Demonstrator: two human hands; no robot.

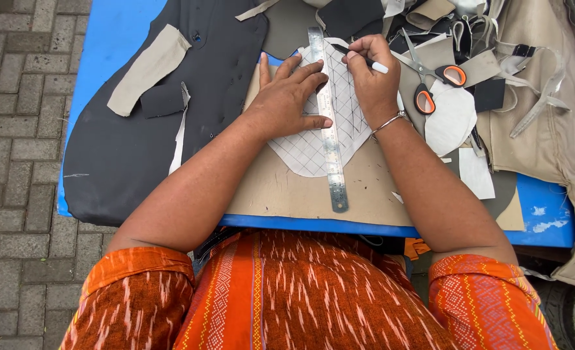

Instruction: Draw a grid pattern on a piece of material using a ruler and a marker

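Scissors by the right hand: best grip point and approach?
Take the scissors by the orange loop handles, probably from the near-right. The loops lie flat and uncovered on the scraps, facing the person, while the shut blades point away toward the cluttered far edge, close to the right hand.

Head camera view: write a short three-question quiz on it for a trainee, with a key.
1. True or false: the left hand lies flat, pressing the metal ruler onto the white piece with the drawn grid.
2. What does the right hand hold? A) the scissors B) a pen C) a strip of tape
3. What colour are the handles of the scissors lying to the right of the right hand?

Key:
1. True. The fingers are spread across the ruler and the white piece.
2. B. The pen is pinched at the ruler's right edge.
3. Orange, with black.
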